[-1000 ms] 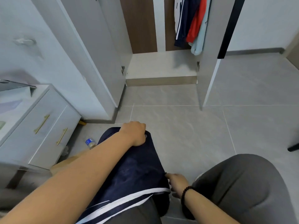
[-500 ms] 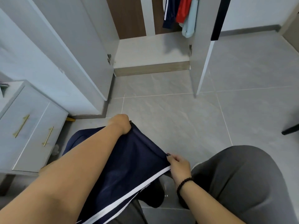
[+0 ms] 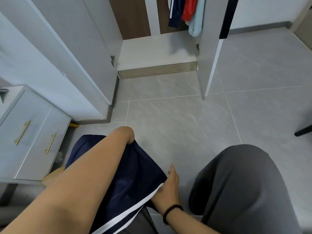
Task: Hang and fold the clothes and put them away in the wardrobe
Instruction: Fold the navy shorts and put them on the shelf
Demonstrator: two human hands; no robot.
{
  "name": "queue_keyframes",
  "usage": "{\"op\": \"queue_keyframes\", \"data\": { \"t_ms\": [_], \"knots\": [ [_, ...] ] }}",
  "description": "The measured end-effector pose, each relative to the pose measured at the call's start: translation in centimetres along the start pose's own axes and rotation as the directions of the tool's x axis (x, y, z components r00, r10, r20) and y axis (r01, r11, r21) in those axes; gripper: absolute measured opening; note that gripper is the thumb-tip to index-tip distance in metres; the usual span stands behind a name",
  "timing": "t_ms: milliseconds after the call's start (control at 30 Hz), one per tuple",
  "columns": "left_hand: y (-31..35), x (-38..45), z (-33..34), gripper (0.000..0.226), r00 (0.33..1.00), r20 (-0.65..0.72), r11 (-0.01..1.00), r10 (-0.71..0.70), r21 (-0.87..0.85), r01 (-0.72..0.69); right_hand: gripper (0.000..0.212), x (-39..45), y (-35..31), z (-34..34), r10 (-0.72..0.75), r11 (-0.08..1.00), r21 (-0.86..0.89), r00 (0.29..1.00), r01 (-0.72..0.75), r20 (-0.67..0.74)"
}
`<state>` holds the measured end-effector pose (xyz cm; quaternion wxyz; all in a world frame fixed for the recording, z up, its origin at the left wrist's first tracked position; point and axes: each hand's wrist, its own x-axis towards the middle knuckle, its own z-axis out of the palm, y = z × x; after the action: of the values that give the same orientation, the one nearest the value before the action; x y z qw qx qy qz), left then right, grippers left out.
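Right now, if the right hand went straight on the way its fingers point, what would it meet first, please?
Probably just bare floor: the right hand points ahead toward the open wardrobe, with nothing visibly between, though depth is unclear.

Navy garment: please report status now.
Left hand grips navy garment far edge. Right hand open, against white-striped hem. Wardrobe open ahead, floor path unobstructed.

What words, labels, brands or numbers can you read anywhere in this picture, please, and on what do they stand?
None: no readable text shows anywhere.
Navy garment, held by both hands: only a white stripe, no lettering.
Hanging clothes in the wardrobe: plain colours and white stripes, no visible print.
Drawer unit: gold handles only, no label.
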<state>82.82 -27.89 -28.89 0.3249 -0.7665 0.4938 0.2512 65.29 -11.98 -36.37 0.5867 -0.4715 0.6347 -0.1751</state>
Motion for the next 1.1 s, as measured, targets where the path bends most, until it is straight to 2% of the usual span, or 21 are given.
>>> {"op": "queue_keyframes", "data": {
  "t_ms": [67,167,233,367,433,467,500,533,567,600,633,767,867,933,1000,1033,1100],
  "knots": [
    [0.2,-0.2,0.0,0.032,1.000,0.020,1.000,0.004,0.008,-0.004,0.097,0.7,-0.3,-0.1,-0.073,0.994,-0.087,0.996,0.068,-0.053],
    [0.4,-0.5,0.1,0.033,0.998,0.063,1.000,0.015,0.009,-0.015,0.055,1.3,-0.3,-0.2,-0.202,0.948,-0.263,0.977,0.178,-0.065],
    [0.4,-0.6,0.2,0.033,0.998,0.066,1.000,0.024,-0.007,-0.024,0.038,1.6,-0.2,-0.5,-0.208,0.941,-0.293,0.972,0.169,-0.107],
    [0.1,-0.2,0.3,0.032,0.999,0.004,0.997,0.051,-0.053,-0.051,0.037,2.8,0.3,-2.6,-0.030,0.996,-0.090,0.964,0.006,-0.264],
    [-0.1,0.1,0.2,0.031,0.998,-0.033,0.989,0.062,-0.136,-0.066,0.035,2.9,-0.3,-3.4,0.008,0.999,0.052,0.965,0.006,-0.263],
    [-0.3,0.2,0.1,0.031,0.996,-0.052,0.979,0.067,-0.191,-0.076,0.033,2.7,-0.7,-3.6,0.078,0.983,0.179,0.967,-0.034,-0.244],
    [-0.4,0.3,-0.1,0.031,0.995,-0.072,0.963,0.070,-0.256,-0.086,0.030,2.7,-1.0,-3.8,0.184,0.921,0.379,0.961,-0.094,-0.209],
    [-0.6,0.4,-0.2,0.031,0.993,-0.091,0.940,0.070,-0.327,-0.096,0.028,2.4,-1.1,-3.9,0.296,0.774,0.609,0.949,-0.173,-0.106],
    [-0.7,0.5,-0.5,0.033,0.991,-0.113,0.909,0.071,-0.401,-0.111,0.028,2.0,-1.2,-3.8,0.353,0.542,0.800,0.934,-0.257,0.061],
    [-0.8,0.5,-0.7,0.036,0.988,-0.135,0.872,0.073,-0.472,-0.129,0.031,1.3,-1.5,-3.8,0.342,0.324,0.888,0.915,-0.327,0.212],
    [-0.7,0.4,-0.9,0.038,0.985,-0.154,0.826,0.076,-0.544,-0.149,0.035,0.9,-1.6,-3.7,0.297,0.182,0.915,0.907,-0.360,0.298],
    [-0.5,-0.8,-1.9,0.032,0.975,-0.197,0.534,0.107,-0.815,-0.224,0.052,-0.4,-2.7,-4.3,0.160,-0.039,0.937,0.924,-0.347,0.349],
    [-0.5,-2.1,-2.6,0.028,0.951,-0.272,0.374,0.143,-0.875,-0.307,0.053,-1.1,-3.7,-5.4,0.080,-0.143,0.932,0.935,-0.333,0.346],
    [-0.6,-2.9,-3.0,0.022,0.933,-0.332,0.360,0.136,-0.861,-0.359,0.061,-1.3,-4.0,-5.9,0.045,-0.160,0.934,0.943,-0.319,0.329],
    [-1.0,-4.1,-3.1,0.030,0.928,-0.358,0.452,0.108,-0.814,-0.366,0.075,-1.3,-4.5,-6.0,0.006,-0.127,0.942,0.949,-0.311,0.315],
    [-1.4,-5.0,-2.8,0.041,0.923,-0.370,0.514,0.105,-0.774,-0.369,0.075,-1.3,-5.0,-5.9,-0.010,-0.077,0.948,0.951,-0.309,0.309],
    [-2.9,-7.0,-1.6,0.054,0.885,-0.447,0.623,0.129,-0.658,-0.423,0.064,-1.4,-5.8,-5.4,-0.011,0.064,0.948,0.950,-0.312,0.313]
  ]
}}
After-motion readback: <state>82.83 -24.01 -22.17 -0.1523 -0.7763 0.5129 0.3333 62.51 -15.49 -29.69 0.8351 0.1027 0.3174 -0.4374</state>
